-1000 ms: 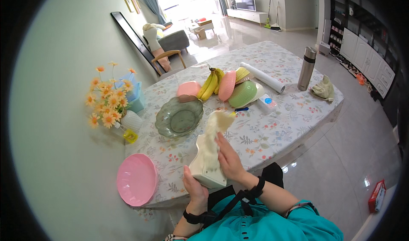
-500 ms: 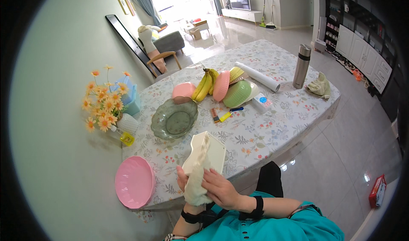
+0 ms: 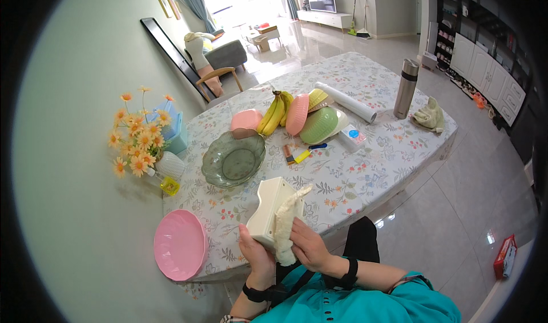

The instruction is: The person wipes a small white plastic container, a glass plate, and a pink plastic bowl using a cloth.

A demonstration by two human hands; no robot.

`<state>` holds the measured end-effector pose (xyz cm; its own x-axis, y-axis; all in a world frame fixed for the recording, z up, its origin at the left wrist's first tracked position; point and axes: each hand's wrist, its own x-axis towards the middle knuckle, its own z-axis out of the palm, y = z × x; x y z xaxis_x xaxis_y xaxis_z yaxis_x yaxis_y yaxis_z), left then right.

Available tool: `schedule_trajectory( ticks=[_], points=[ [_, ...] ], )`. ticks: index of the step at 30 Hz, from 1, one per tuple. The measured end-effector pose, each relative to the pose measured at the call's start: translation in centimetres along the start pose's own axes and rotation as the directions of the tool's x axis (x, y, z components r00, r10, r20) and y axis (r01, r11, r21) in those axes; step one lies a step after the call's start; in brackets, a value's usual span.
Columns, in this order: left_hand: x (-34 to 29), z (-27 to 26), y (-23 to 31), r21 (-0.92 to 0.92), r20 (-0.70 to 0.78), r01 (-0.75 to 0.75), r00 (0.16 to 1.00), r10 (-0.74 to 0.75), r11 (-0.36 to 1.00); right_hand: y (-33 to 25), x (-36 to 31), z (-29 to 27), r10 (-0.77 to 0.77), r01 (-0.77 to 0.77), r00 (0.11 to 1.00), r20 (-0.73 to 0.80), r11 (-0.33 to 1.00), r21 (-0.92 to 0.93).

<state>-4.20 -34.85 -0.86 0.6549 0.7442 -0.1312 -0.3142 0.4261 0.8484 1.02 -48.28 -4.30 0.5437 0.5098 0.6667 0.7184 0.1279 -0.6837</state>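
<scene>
Pale wall flanks the left edge of a flower-patterned table; orange flowers stand along that side. At the near-left corner sits a round pink bowl, and a scalloped glass bowl stands farther in. Next, the left hand is bent round the lower end of a cream box, some fingers hidden. Held above the near edge, the box has its long axis running away from the person toward the table's middle, leaning slightly right, wavy-cut edge facing left. Half curled, the right hand grips a cream cloth against the box's right side, the cloth's tip flaring right. Bare tabletop stretches from the box along the near edge toward the right corner, where a steel flask stands upright beside a crumpled green cloth
</scene>
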Motion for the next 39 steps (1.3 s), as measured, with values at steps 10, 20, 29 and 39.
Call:
schedule_trajectory(
  ticks=[10,20,29,39],
  points=[
    [-0.6,0.1,-1.3,0.016,0.02,-0.111,0.994,0.111,0.994,4.3,7.0,-0.4,0.102,-0.098,0.985,-0.137,0.994,0.036],
    [-1.0,0.6,-3.8,0.057,0.031,-0.186,0.982,0.184,0.981,3.5,0.7,-0.1,0.432,-0.42,0.872,-0.229,0.902,0.102],
    [2.1,0.0,-2.8,0.414,0.295,-0.421,0.901,0.319,0.807,-2.6,-1.6,-2.0,0.564,-0.562,0.825,-0.036,0.826,0.045],
    [1.6,4.8,3.4,0.304,0.947,-0.953,0.304,0.106,0.02,-2.7,1.7,-8.3,0.327,-0.258,0.841,-0.431,0.943,0.211]
  ],
)
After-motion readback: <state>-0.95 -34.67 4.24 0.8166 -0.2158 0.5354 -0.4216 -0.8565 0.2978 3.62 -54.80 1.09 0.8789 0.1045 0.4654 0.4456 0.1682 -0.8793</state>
